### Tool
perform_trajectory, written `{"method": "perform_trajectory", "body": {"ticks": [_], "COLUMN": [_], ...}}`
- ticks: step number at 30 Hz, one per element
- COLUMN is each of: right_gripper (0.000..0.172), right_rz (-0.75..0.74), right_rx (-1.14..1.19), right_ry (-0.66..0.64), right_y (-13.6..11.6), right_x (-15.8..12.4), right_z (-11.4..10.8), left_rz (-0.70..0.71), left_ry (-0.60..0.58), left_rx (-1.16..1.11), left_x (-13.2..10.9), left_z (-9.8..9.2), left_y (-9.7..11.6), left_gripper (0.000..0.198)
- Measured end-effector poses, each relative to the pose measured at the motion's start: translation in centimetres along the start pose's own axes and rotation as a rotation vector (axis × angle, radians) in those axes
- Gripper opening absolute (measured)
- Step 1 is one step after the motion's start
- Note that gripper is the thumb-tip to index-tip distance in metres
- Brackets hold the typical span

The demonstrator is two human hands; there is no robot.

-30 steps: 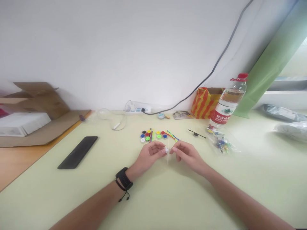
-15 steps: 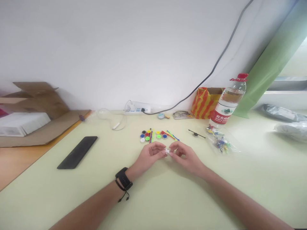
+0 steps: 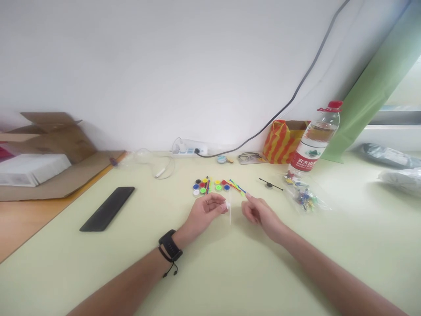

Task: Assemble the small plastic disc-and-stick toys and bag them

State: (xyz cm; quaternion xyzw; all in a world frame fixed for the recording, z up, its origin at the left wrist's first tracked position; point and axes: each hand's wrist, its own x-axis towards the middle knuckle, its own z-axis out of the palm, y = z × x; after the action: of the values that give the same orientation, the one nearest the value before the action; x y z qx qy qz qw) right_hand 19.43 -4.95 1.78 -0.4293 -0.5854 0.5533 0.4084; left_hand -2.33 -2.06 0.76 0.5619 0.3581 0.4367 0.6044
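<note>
My left hand (image 3: 208,210) pinches a small white arrow spinner (image 3: 228,205) between thumb and fingertips. Its thin white pointer (image 3: 230,214) stands upright in view, slightly smeared. Just to the right, apart from the spinner, is my right hand (image 3: 261,216), its index finger stretched out and the other fingers curled, with nothing held. Beyond my hands lie several coloured round spinner bases (image 3: 202,186) and red, blue and green pointer sticks (image 3: 234,186). A black arrow spinner (image 3: 269,185) sits to the right of them.
A water bottle (image 3: 314,140) stands at the right beside a clear bag of small coloured parts (image 3: 307,199) and a striped bag (image 3: 279,138). A black flat slab (image 3: 108,209) lies at left, near cardboard (image 3: 82,171). A power strip (image 3: 189,151) rests against the wall.
My right hand has let go of the white piece and drawn slightly right, its index finger now extended. The white pointer now shows upright. My left hand keeps its hold.
</note>
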Motion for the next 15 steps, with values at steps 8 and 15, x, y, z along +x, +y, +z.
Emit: {"method": "perform_trajectory", "body": {"ticks": [8,15], "right_gripper": [0.035,0.026], "right_rz": [-0.121,-0.161], "right_rx": [-0.067,-0.113], "right_ry": [0.072,0.063], "right_y": [1.1,1.2], "right_x": [0.4,0.2], "right_z": [0.3,0.3], "left_rz": [-0.006,-0.015], "left_ry": [-0.040,-0.057], "left_rx": [-0.004,0.015], "left_x": [0.0,-0.2], "left_z": [0.1,0.2], "left_y": [-0.2,0.2], "left_gripper": [0.033,0.033]}}
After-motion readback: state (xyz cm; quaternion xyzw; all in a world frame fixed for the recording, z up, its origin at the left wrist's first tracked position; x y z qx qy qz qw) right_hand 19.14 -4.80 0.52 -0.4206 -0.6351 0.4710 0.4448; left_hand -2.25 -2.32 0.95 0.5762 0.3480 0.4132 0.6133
